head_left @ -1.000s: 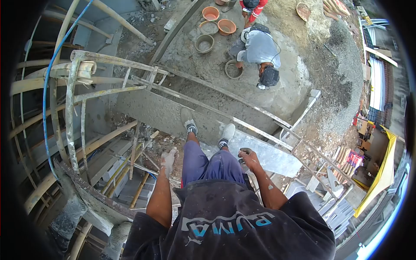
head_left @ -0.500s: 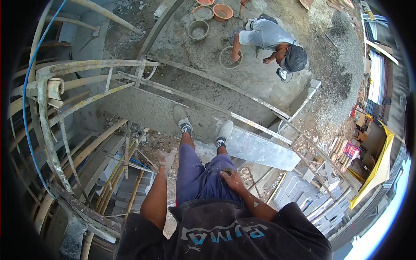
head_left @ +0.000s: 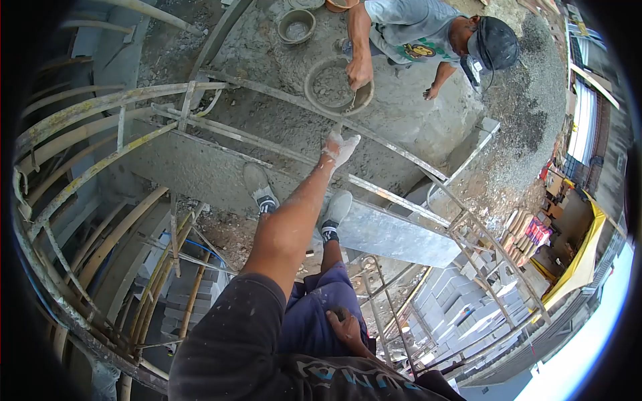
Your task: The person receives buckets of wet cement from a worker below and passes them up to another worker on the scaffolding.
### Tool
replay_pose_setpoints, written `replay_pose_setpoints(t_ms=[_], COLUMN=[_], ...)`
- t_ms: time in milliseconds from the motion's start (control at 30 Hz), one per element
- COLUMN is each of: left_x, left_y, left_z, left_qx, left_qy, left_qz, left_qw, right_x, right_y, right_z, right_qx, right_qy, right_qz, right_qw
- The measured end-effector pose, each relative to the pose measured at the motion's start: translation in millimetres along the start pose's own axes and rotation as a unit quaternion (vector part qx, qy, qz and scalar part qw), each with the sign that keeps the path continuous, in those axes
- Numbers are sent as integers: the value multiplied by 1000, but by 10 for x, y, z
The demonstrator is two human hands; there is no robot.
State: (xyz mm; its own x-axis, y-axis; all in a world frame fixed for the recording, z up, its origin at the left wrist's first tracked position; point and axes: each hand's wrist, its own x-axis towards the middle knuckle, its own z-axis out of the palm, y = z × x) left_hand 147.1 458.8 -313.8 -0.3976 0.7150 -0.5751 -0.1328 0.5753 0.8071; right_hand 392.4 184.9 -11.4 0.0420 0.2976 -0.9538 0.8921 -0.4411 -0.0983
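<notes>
My left hand (head_left: 341, 148), coated in pale mortar, reaches out over the scaffold rail with fingers apart. Just beyond its fingertips is a round bucket (head_left: 321, 100) with wet mortar inside, gripped at its near rim by a co-worker's hand (head_left: 360, 72). My right hand (head_left: 346, 327) rests low at my thigh against the blue shorts (head_left: 314, 321), its fingers curled round something greyish that I cannot make out. Both my feet stand on the scaffold plank (head_left: 394, 234), the left shoe on its mortar-crusted part.
A metal scaffold rail (head_left: 394, 194) runs between me and the co-worker (head_left: 428, 33). Another mortar bucket (head_left: 296, 27) stands on the ground behind. Bamboo poles (head_left: 160, 281) and curved frames lie to the left. Below right are grey blocks (head_left: 441, 301), and a yellow tarp (head_left: 582, 254) hangs farther off.
My left arm has swung up and forward from my side toward the bucket. The co-worker has lifted the bucket nearer to me. My right hand stays by my thigh.
</notes>
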Motion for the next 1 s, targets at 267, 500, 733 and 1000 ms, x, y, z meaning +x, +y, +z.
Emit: replay_pose_setpoints(t_ms=[267,500,733,1000], left_x=[522,-578,-2466,-4848], left_y=[-92,376,1634,2751], left_z=[347,-456,-1395,-2145], left_qx=[97,-24,-130,-242], left_qy=[112,117,65,226], left_qz=[80,-1,-179,-125], left_qw=[986,993,973,935], right_x=[51,2,-51,284], right_y=[280,192,30,-349], right_z=[40,-43,-254,-728], right_qx=[76,64,-43,-52], right_qy=[46,35,81,15], right_qz=[3,-34,-85,-278], right_qw=[996,997,992,959])
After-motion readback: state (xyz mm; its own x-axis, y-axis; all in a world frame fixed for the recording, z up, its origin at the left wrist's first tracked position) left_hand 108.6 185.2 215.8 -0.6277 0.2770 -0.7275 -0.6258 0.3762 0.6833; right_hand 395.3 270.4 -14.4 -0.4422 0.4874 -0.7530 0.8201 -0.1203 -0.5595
